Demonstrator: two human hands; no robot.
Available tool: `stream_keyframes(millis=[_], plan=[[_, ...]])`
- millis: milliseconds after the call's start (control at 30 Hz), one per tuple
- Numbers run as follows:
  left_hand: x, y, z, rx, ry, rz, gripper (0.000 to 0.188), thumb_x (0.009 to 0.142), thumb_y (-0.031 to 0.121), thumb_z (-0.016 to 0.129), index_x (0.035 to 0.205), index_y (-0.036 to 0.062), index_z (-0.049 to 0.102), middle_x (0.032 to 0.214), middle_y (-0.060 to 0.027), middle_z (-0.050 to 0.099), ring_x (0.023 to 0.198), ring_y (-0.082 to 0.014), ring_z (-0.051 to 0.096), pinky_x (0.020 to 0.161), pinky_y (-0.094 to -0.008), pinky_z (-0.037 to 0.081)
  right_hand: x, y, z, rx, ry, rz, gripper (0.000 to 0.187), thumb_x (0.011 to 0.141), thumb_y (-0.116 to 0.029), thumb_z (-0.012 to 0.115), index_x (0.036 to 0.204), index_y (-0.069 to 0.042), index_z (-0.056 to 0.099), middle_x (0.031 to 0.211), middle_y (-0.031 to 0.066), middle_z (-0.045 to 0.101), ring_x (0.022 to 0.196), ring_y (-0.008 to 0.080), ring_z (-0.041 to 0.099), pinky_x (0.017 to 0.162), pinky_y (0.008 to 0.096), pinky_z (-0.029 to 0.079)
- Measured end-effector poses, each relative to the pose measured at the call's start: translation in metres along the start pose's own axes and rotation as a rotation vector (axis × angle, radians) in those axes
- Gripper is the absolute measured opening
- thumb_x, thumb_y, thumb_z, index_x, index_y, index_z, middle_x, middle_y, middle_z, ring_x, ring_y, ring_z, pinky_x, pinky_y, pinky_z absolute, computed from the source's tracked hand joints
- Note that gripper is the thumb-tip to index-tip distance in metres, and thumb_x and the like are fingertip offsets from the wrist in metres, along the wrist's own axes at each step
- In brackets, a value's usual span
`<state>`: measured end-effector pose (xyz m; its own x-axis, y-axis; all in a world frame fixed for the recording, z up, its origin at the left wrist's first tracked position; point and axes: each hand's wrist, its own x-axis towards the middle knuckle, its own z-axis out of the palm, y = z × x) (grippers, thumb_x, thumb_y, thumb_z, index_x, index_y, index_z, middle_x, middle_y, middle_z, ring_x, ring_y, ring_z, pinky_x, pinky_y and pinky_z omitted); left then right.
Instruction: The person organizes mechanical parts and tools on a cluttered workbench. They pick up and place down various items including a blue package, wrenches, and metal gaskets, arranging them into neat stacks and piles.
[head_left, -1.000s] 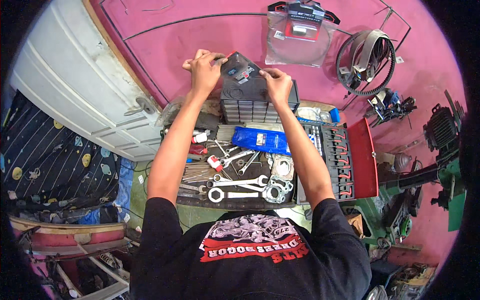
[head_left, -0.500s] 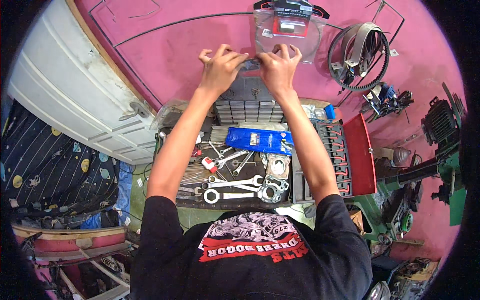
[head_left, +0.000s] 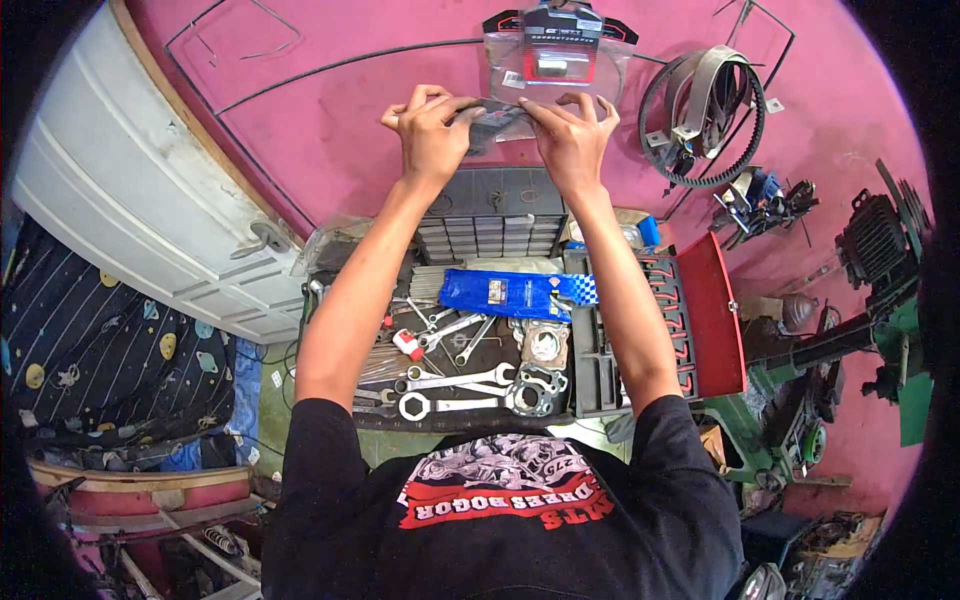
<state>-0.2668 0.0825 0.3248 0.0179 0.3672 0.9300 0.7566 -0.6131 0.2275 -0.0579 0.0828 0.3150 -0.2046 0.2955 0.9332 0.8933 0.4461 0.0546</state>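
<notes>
Both my arms are raised in front of the pink wall. Between my hands a small clear plastic bag (head_left: pixel 497 130) is stretched, with something dark in it that I cannot make out. My left hand (head_left: pixel 430 138) pinches the bag's left upper corner between thumb and forefinger. Its right upper edge is in the pinch of my right hand (head_left: pixel 574 145). The other fingers of both hands are curled up and away. Just beyond the bag, a carded part in clear packaging (head_left: pixel 562 65) hangs on the wall. Below it stands a grey drawer cabinet (head_left: pixel 490 195).
On the bench lie wrenches (head_left: pixel 455 392), a blue packet (head_left: pixel 515 290) and flat gaskets (head_left: pixel 540 390). An open red toolbox (head_left: pixel 712 310) stands at the right. Belts (head_left: pixel 705 115) hang on the wall, above a green machine (head_left: pixel 830 350). A white door (head_left: pixel 150 170) is at the left.
My hands have spread a little apart, and more of the plastic bag shows between them. The whole view has shifted slightly, with the wall and bench sliding left.
</notes>
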Motion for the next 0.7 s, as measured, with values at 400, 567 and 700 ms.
stream_keyframes(millis=[400,567,700], plan=[[0.020,0.019,0.007,0.041,0.044,0.094,0.023,0.078,0.027,0.085,0.101,0.0234,0.082,0.097,0.0076,0.077,0.102,-0.0132,0.064,0.092,-0.0391,0.029,0.015,0.023,-0.016,0.059,0.028,-0.007,0.027,0.076,-0.012,0.078,0.099,-0.026,0.080,0.091,-0.0101,0.074,0.103,0.0207,0.059,0.099,0.0481,0.035],[0.036,0.026,0.000,0.226,-0.024,0.346,0.021,0.085,0.023,0.078,0.105,0.0268,0.081,0.104,0.0131,0.077,0.107,-0.0124,0.062,0.095,-0.0445,0.025,0.028,0.027,-0.024,0.080,0.066,-0.034,0.028,0.075,-0.011,0.076,0.098,-0.025,0.081,0.089,-0.0079,0.075,0.106,0.0256,0.060,0.100,0.0522,0.034],[0.056,0.035,-0.003,0.243,-0.128,0.370,0.016,0.086,0.022,0.075,0.100,0.0257,0.079,0.096,0.0118,0.075,0.106,-0.0118,0.062,0.095,-0.0475,0.024,0.038,0.035,-0.031,0.068,0.068,-0.065,0.029,0.073,-0.010,0.076,0.098,-0.024,0.081,0.089,-0.0074,0.075,0.107,0.0254,0.061,0.100,0.0527,0.034]])
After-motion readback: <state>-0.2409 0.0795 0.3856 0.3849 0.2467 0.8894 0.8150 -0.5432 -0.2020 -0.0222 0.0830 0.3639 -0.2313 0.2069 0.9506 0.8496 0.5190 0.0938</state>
